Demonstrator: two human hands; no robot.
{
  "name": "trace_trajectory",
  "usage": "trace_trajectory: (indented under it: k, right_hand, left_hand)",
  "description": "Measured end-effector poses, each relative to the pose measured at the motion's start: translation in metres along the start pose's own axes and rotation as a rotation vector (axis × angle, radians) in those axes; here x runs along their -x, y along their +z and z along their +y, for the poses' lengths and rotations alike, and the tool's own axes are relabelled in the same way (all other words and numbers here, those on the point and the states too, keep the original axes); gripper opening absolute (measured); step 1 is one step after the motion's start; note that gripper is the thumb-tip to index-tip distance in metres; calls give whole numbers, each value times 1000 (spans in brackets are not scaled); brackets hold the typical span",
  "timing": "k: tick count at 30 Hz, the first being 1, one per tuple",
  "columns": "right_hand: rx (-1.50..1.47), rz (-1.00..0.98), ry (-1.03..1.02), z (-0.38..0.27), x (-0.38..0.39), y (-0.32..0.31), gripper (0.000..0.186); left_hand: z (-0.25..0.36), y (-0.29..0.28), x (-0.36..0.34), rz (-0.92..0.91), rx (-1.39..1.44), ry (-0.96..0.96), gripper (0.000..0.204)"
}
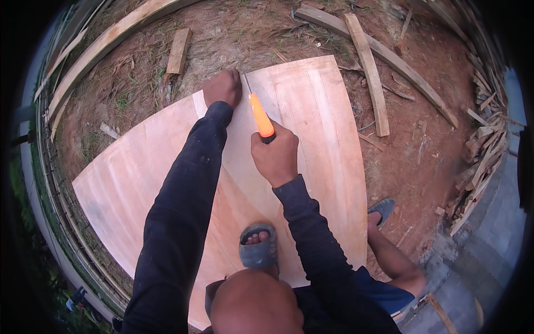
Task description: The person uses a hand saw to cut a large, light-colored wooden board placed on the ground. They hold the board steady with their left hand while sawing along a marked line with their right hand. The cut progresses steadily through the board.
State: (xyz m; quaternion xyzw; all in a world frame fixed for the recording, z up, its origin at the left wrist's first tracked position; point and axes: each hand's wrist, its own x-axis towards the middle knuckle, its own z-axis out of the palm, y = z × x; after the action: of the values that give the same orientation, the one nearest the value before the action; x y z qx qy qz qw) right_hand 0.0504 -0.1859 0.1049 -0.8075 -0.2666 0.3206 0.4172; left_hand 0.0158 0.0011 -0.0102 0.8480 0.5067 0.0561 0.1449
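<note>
Pale wooden board (328, 145): open stretch right of the right hand (278, 156), another left of the dark-sleeved left arm (183, 206). Far edge blocked by left hand (221, 89); just right of it, thin-bladed tool with orange-and-black handle (259, 114). Near middle obstructed: foot in grey sandal (259, 253), bent bare knee (256, 306). Beyond board, far right: crossed wooden beams (369, 78) on ground.

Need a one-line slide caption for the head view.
Right hand grips an orange-handled tool over a wooden sheet; left hand at its far edge, sandalled foot on top.

Soft, even daylight, pale sheen on the plywood board (245, 178), strong fisheye curvature toward blackened corners
</note>
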Motion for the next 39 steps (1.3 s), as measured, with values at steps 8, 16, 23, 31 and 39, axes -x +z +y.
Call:
trace_trajectory:
  k: [8,16,23,31,39]
  right_hand:
    - [-155,-6,75,16,110,-40,56]
    - [-163,-22,52,23,106,-36,53]
    - [-59,100,-30,7,-15,11,27]
    - [-70,-51,40,19,192,-92,56]
    - [62,-14,22,-7,-25,10,38]
  left_hand:
    - [-6,-7,8,36,-35,-36,42]
    - [-10,-5,3,33,-65,-77,46]
    - [4,-1,1,55,4,-29,44]
    - [-2,-4,0,12,-52,-52,35]
    - [2,-5,-6,-9,-45,25,36]
